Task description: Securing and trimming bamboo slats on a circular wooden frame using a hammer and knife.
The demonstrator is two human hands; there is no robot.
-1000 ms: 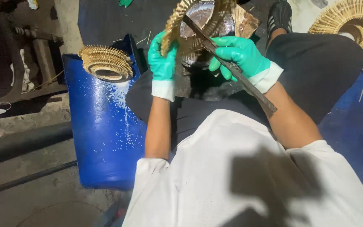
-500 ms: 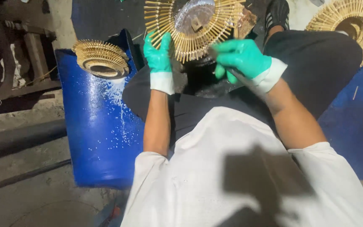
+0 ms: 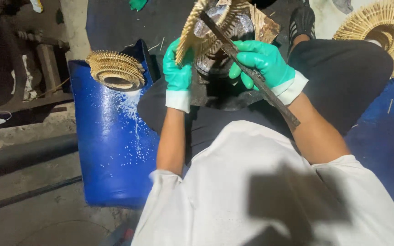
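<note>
Both my hands wear green rubber gloves with white cuffs. My left hand (image 3: pixel 178 73) grips the left edge of a round bundle of thin bamboo sticks (image 3: pixel 215 27) set around a shiny metal centre, tilted on edge above my lap. My right hand (image 3: pixel 263 64) is closed around a long dark flat blade (image 3: pixel 256 75) that runs diagonally from the bundle's top down past my right forearm. I sit with black trousers and a white shirt.
A blue plastic drum (image 3: pixel 112 136) lies at my left with a finished ring of sticks (image 3: pixel 115 68) on top. Another fan of sticks (image 3: pixel 379 32) rests on blue sheeting at the upper right. A black shoe (image 3: pixel 303 20) is ahead, and a grey concrete floor (image 3: pixel 23 191) is at the left.
The stick bundle has turned from face-on to edge-on. The dark blade, out of sight half a second ago, lies across the bundle again in my right hand.
</note>
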